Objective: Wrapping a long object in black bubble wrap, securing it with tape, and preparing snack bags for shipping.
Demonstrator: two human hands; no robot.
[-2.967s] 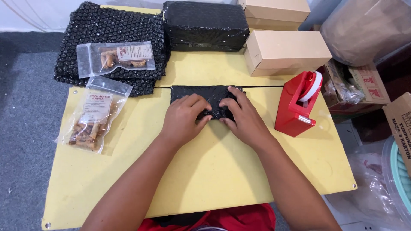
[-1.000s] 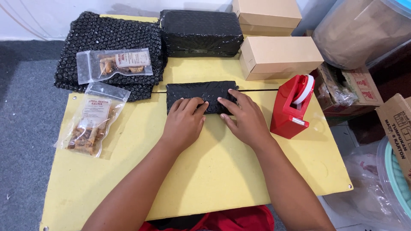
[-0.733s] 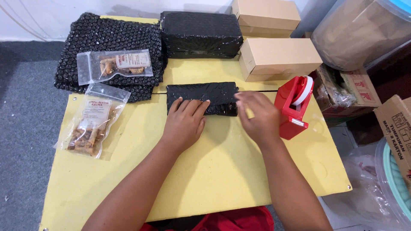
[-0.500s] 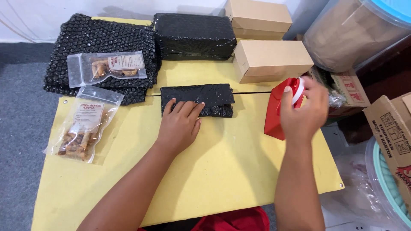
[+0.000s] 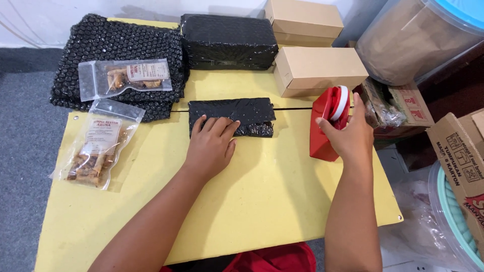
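Pressing flat with spread fingers, the left hand (image 5: 210,149) pins the small black bubble-wrapped parcel (image 5: 231,116), which lies at its twelve o'clock. The right hand (image 5: 349,136) cups the red plastic tape dispenser (image 5: 327,122) at three o'clock of the parcel, well apart from it.

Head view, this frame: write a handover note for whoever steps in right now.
Left hand: flat on the small black bubble-wrapped parcel, pinning it to the yellow table.
Right hand: on the red tape dispenser, beside the parcel; grip not clear.
Done: parcel is wrapped and folded.
Left: no tape visible on it yet. Two snack pouches lie unwrapped at left, one on the bubble-wrap stack.
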